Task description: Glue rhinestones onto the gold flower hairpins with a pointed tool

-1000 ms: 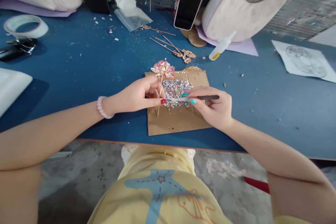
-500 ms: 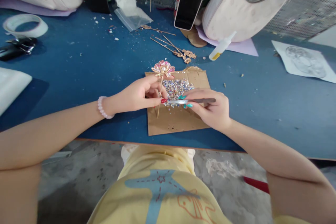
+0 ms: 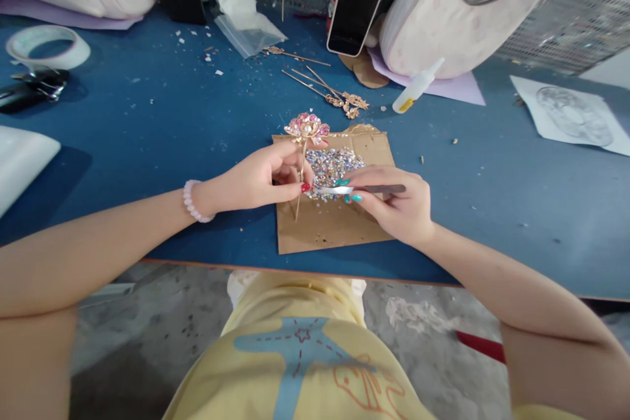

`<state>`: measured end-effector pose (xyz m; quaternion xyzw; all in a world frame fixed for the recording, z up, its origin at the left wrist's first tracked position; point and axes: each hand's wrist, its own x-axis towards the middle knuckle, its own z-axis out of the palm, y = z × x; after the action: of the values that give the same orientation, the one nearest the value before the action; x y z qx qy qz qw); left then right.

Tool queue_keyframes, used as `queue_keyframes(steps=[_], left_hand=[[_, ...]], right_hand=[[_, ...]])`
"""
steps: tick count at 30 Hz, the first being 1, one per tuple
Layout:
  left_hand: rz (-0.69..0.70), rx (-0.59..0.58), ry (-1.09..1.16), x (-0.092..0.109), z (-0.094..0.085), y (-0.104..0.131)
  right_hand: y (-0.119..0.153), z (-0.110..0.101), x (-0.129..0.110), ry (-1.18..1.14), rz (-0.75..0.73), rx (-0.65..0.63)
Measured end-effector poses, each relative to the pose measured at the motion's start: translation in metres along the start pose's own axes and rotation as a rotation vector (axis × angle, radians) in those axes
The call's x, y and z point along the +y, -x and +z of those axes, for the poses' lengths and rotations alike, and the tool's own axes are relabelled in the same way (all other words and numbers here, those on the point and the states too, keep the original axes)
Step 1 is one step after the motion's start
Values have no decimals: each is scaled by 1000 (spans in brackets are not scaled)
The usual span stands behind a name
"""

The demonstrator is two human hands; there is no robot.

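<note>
My left hand (image 3: pixel 278 174) is closed on a gold hairpin (image 3: pixel 306 128), its stick pointing down between the fingers. Pink stones and a pearl-like centre decorate the flower at the hairpin's top. In my right hand (image 3: pixel 401 200) is a pair of tweezers (image 3: pixel 381 189), dark at the back and silver at the front. The tweezers' tips reach close to my left thumb; whether they hold anything is too small to tell. Beneath both hands lies a piece of cardboard (image 3: pixel 335 230) bearing a pile of small mixed rhinestones (image 3: pixel 335 165).
Several gold hairpins (image 3: pixel 344 102) lie beyond the cardboard. A glue bottle (image 3: pixel 417 86) leans near a white bag (image 3: pixel 428 26), beside a phone (image 3: pixel 361 0). At left are a tape roll (image 3: pixel 48 47) and a black tool (image 3: pixel 34 90). A printed sheet (image 3: pixel 571 115) is at right.
Hardly anything differs. My left thumb has shifted very slightly left, while the hairpin and tweezers stay almost where they were.
</note>
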<state>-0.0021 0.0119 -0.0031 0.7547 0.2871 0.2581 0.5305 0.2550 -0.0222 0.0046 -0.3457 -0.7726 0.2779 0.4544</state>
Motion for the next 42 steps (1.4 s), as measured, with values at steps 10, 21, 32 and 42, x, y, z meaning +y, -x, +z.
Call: queue_keyframes(steps=[10,21,32,42], left_hand=[[-32,-2,46,2,0,-1],[-14,7,25,2,1,-1],[-7,-6,35,1,0,-2],[5,-2,13,1,0,-2]], right_hand=[[-1,0,-1,10,62,-22],[-1,-1,1,-7,32,-11],[-1,0,1,3,43,-54],[-1,-1,-1,1,55,-21]])
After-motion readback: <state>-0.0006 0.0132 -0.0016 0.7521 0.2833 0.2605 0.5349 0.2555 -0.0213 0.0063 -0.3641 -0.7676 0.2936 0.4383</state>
